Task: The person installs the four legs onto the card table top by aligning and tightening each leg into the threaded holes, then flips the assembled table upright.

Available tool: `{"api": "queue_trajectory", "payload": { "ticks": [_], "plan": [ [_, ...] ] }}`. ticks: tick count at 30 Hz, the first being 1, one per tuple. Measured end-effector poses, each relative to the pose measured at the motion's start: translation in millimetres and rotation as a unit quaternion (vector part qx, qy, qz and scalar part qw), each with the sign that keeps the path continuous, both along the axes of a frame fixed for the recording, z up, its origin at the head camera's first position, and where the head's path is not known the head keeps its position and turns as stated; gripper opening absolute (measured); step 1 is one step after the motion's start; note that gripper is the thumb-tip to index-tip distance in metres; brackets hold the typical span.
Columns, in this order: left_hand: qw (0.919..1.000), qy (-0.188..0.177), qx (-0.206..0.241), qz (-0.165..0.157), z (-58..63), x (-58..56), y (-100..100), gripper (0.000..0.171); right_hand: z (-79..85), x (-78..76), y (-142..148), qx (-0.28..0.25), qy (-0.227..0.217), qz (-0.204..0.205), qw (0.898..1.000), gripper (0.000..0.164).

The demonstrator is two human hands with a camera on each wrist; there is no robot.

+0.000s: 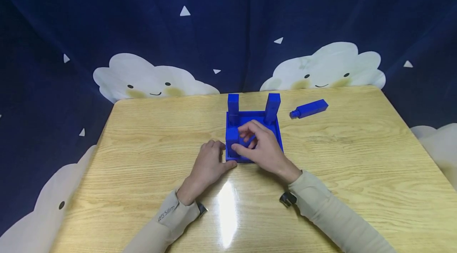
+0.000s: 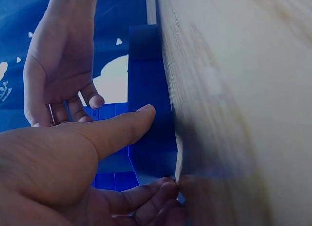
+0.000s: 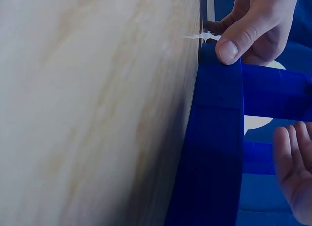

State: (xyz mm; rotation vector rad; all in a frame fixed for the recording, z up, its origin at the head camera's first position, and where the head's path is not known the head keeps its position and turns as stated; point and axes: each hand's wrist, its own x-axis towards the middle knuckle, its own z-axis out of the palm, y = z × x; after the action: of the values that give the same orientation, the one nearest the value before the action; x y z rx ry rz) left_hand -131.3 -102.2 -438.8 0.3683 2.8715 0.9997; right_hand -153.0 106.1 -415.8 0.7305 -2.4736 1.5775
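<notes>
Three blue legs (image 1: 273, 104) stood in one tray (image 1: 252, 118); a fourth leg (image 1: 312, 108) lay to its right. Left hand (image 1: 208, 161) gripped the tray's corner; right hand (image 1: 265, 148) met the near leg (image 1: 232, 134), clamped or not unclear.

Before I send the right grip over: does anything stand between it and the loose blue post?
In the head view, the tray's right wall crosses the line from the right grip to the loose blue post; the far-right upright post stands close beside that line. Beyond the wall, only tabletop shows.
</notes>
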Motion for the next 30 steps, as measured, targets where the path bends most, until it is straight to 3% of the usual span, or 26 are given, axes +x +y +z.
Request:
{"api": "queue_trajectory", "payload": {
  "ticks": [5,13,30],
  "plan": [
    [1.0000,0.002,0.004,-0.001,0.4,0.3,0.0,0.057,1.5,0.5,-1.3,-0.002,-0.013,-0.006,1.000,0.037],
    [1.0000,0.003,0.001,-0.001,0.3,0.7,0.7,0.057,2.4,-0.6,-3.7,0.016,0.001,0.007,1.000,0.057],
    [1.0000,0.001,-0.003,-0.001,0.6,0.5,1.4,0.057,1.2,0.3,0.0,-0.008,-0.007,0.013,1.000,0.045]
  ]
}}
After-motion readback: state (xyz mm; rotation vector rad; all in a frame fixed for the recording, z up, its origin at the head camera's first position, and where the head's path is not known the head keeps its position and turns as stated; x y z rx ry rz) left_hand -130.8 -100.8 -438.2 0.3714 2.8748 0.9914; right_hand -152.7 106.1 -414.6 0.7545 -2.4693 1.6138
